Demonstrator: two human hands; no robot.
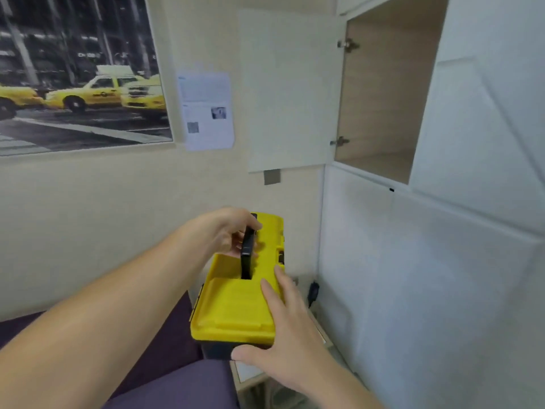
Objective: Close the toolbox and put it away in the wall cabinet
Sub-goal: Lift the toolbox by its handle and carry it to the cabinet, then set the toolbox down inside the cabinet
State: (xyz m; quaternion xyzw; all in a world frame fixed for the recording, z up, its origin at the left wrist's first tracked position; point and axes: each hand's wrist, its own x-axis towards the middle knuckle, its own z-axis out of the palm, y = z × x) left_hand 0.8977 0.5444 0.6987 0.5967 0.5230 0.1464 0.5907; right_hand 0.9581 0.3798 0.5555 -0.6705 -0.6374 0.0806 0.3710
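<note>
A yellow toolbox (233, 308) with a black base sits low in the middle, its lid down. My left hand (227, 231) grips its black carry handle (247, 255), which stands upright from the lid. My right hand (283, 329) lies on the toolbox's near right corner, fingers spread along the lid's right edge and thumb against the front. The wall cabinet (380, 93) at upper right stands open and its wooden inside is bare. Its white door (289, 90) is swung out to the left against the wall.
A purple cushion (165, 335) lies under and left of the toolbox. White cabinet fronts (427, 290) fill the right side. A taxi poster (79, 75) and a printed sheet (206, 110) hang on the beige wall. A black plug (313, 292) sits near the corner.
</note>
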